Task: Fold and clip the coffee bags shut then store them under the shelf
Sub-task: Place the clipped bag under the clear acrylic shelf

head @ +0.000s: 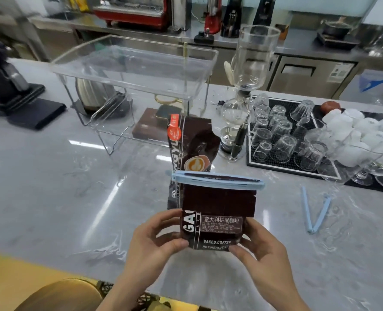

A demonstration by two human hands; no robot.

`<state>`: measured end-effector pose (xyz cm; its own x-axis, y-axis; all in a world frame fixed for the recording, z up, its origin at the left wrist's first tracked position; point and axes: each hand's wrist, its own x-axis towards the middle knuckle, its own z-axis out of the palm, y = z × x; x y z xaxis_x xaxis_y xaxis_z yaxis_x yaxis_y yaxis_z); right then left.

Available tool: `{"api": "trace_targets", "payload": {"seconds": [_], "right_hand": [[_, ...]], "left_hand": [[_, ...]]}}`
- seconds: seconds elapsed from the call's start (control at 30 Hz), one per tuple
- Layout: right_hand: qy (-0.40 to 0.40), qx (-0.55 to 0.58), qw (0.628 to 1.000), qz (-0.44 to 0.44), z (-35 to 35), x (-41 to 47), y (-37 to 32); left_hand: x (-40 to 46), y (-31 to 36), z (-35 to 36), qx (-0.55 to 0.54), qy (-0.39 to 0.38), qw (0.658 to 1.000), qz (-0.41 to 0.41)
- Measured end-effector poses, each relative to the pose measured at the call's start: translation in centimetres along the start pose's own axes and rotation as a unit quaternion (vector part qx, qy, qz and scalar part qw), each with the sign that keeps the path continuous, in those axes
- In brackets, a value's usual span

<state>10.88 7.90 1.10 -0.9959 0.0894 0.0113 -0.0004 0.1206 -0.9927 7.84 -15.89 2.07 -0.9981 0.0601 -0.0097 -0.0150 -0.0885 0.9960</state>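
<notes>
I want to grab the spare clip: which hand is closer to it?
Right. The right hand holds the clipped bag, with the open clip further right; the left hand holds the bag's far side.

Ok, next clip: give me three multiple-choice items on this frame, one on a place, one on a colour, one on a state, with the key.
1. Where does the spare open clip lie?
A. on the counter, right of the held bag
B. on top of the clear shelf
C. on the glass mat

2. What colour is the clip on the held bag?
A. red
B. light blue
C. yellow

3. In what state is the second bag, behind the held one?
A. clipped shut
B. lying flat under the shelf
C. upright, top unclipped

Key: 1 A, it rests on the marble beside the right hand. 2 B, a pale blue bar spans the folded top. 3 C, it stands on the counter with no clip on it, while the left hand grips the clipped bag.
</notes>
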Motion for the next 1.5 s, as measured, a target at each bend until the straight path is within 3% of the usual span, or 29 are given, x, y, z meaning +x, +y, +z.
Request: {"api": "trace_targets", "payload": {"seconds": [0.67,1.07,1.5], "right_hand": [[0.026,0.012,1.000,0.005,14.8,1.4,-3.2],[0.009,-0.006,1.000,-0.019,18.7,4.1,-4.2],[-0.013,-0.006,1.000,-0.028,20.3,6.9,-4.6]], "left_hand": [[1.6,2.2,-14.4,-0.009,0.016,1.000,0.022],[3.5,2.2,-17.9,-0.034,0.042,0.998,0.043],[5.8,3.4,-18.3,0.015,0.081,0.992,0.093]]}}
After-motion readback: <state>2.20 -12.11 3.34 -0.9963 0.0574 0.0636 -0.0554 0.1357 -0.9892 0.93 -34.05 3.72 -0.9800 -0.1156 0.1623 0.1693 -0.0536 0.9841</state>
